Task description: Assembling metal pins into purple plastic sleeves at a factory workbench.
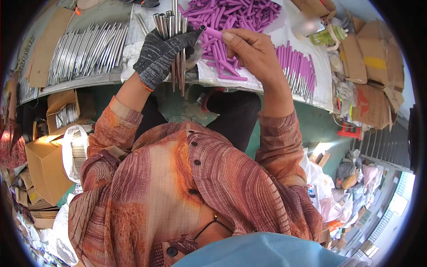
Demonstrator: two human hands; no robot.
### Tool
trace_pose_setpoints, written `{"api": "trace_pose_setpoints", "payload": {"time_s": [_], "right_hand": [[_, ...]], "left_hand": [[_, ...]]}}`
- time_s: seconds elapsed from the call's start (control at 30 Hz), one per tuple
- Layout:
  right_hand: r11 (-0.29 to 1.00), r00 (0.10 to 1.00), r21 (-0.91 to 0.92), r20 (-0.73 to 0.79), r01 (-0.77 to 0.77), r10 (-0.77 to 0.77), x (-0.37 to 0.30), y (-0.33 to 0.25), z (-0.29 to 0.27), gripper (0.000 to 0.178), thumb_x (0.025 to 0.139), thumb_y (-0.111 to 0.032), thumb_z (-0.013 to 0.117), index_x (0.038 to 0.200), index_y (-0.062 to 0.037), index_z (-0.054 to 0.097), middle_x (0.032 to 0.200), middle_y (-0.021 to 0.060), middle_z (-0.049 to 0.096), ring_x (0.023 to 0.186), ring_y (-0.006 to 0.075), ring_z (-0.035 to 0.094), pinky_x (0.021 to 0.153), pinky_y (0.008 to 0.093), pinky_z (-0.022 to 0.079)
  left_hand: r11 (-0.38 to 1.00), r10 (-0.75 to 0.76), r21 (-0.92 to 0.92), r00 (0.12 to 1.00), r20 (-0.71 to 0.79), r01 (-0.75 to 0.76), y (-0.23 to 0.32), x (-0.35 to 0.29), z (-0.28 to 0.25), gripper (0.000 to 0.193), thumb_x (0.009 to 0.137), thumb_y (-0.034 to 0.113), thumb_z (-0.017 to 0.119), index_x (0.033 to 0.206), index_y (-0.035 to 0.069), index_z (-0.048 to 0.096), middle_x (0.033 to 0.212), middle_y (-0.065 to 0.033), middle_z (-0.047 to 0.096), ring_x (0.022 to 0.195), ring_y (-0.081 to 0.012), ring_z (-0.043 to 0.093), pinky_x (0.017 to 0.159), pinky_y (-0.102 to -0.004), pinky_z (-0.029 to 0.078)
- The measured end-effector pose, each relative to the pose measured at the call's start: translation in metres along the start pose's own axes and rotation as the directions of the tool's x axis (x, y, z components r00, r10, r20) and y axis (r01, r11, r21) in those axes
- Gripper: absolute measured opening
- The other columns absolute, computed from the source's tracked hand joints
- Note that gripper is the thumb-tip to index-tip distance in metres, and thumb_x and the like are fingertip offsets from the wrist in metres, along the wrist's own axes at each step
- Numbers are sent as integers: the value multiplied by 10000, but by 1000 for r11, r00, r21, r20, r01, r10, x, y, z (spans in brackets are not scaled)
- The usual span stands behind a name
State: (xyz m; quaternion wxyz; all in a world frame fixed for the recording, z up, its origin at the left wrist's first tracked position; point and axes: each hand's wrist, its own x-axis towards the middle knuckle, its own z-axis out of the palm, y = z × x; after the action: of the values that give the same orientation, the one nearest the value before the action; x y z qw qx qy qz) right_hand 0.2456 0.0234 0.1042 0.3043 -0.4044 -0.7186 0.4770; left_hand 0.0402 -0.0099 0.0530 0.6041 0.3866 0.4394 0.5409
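Observation:
My left hand (159,58), in a dark grey knit glove, is closed round a bundle of shiny metal tubes (171,21) held upright over the table edge. One tube (199,34) leans out of the bundle toward the right. Bare, my right hand (251,51) pinches a purple sleeve (214,33) between thumb and fingers. That sleeve's left end meets the open top of the leaning tube; whether it is over the rim I cannot tell. Behind both hands lies a big heap of loose purple sleeves (231,13), some spilling down below my right hand.
Bare metal tubes (86,53) lie in a row at the table's left. Tubes with purple sleeves (297,71) lie at the right. A green bottle (328,35) stands near cardboard boxes (376,55). A carton (46,169) and a white sack (76,151) are on the left floor.

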Motion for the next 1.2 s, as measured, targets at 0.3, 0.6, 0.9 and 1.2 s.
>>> {"api": "trace_pose_setpoints", "payload": {"time_s": [0.3, 0.6, 0.9, 1.2], "right_hand": [[686, 946, -657, 156, 314, -283, 26, -55, -4, 285, 869, -250, 556, 875, 22, 641, 626, 33, 579, 560, 108, 524, 517, 255, 414], [799, 913, -473, 27, 371, -408, 29, -90, 21, 296, 883, -271, 533, 803, 14, 551, 671, 146, 562, 591, 244, 563, 589, 345, 459], [950, 946, 37, -118, 309, -303, 43, 3, 63, 379, 906, -313, 428, 776, -1, 601, 670, 119, 609, 623, 230, 589, 605, 320, 449], [846, 600, -141, -645, 514, -473, 64, 38, 49, 267, 885, -262, 530, 870, 3, 559, 757, 107, 591, 712, 171, 564, 643, 336, 439]], "left_hand": [[998, -16, -64, 999, -35, 14, 2, -4, 8, 200, 770, 172, 710, 873, 14, 644, 690, -69, 631, 568, -121, 590, 496, -240, 464], [993, -3, -119, 999, 34, 7, -23, 6, -15, 241, 782, 168, 691, 949, 6, 629, 737, -89, 641, 594, -154, 614, 499, -253, 485], [893, -250, -408, 964, -90, 193, -24, 20, -39, 173, 825, 196, 610, 891, 37, 611, 722, -56, 616, 609, -163, 591, 556, -276, 488], [868, -253, -483, 940, -228, 117, -34, 16, -55, 113, 816, 148, 654, 875, 61, 611, 688, -39, 590, 608, -163, 582, 576, -310, 506]]}}
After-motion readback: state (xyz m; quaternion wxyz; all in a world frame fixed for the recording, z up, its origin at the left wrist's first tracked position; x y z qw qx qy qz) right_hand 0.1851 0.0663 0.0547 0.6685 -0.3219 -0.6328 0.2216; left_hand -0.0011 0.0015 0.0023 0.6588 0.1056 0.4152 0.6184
